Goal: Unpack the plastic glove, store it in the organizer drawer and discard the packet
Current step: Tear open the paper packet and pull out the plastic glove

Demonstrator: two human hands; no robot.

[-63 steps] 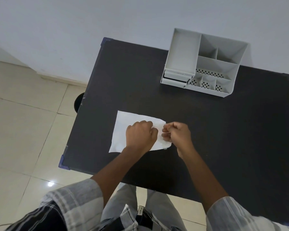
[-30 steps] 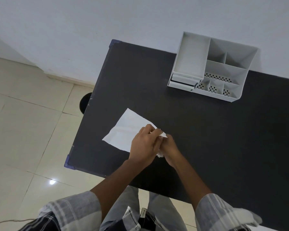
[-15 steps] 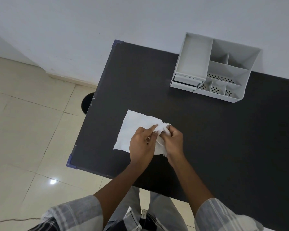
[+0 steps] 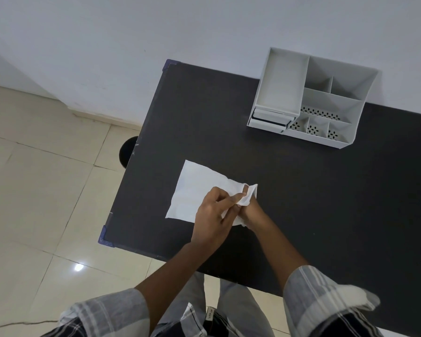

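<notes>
The packet (image 4: 192,190) lies flat on the table (image 4: 326,203), near its left edge. Both hands meet at the packet's right end, the left hand (image 4: 212,215) over the right hand (image 4: 250,210). The organizer (image 4: 311,98) stands at the table's far edge, well behind them, by the wall (image 4: 156,32).

I read this as a plain room in a home or small office — a dark table (image 4: 301,203) against a bare white wall (image 4: 180,32), beige floor tiles (image 4: 34,178), a white desk organizer (image 4: 345,110).
</notes>
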